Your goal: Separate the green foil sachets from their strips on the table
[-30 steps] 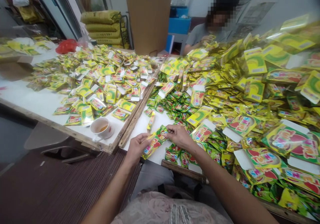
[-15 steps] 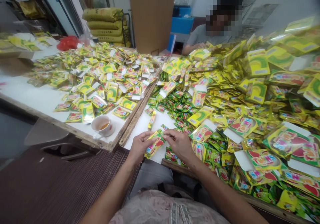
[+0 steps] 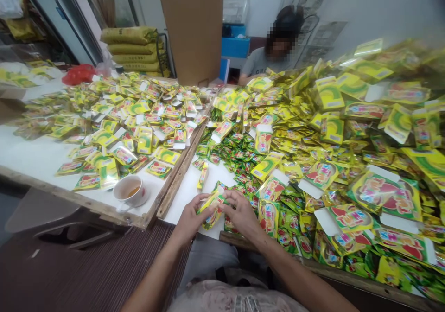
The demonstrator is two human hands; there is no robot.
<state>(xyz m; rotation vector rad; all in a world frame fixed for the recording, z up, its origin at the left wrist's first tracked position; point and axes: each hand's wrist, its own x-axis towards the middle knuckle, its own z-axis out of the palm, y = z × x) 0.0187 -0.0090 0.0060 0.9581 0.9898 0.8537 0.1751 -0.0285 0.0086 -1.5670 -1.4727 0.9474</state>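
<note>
Low over the table's front edge, my left hand (image 3: pixel 188 220) grips a small yellow-and-green printed box (image 3: pixel 210 215) by its side. The box is tilted, its upper end pointing away to the right. At that upper end my right hand (image 3: pixel 242 213) is closed, thumb and fingers on the box's flap area; the fingers partly hide it. Just beyond my hands, a narrow box (image 3: pixel 202 176) stands on the white tabletop. Green sachets (image 3: pixel 239 150) lie heaped ahead and to the right of my right hand.
Boxes and sachets form a tall pile (image 3: pixel 333 140) on the right. More boxes (image 3: pixel 135 122) cover the left table. A cup of brown liquid (image 3: pixel 131 192) stands near its corner. A wooden edge strip (image 3: pixel 187 156) divides the tables. Another person (image 3: pixel 259 59) sits behind the pile.
My right fingers have shifted from pinching at the box's upper end to lying closer round it, thumb on its front. The view has swung slightly right and tilted up.
</note>
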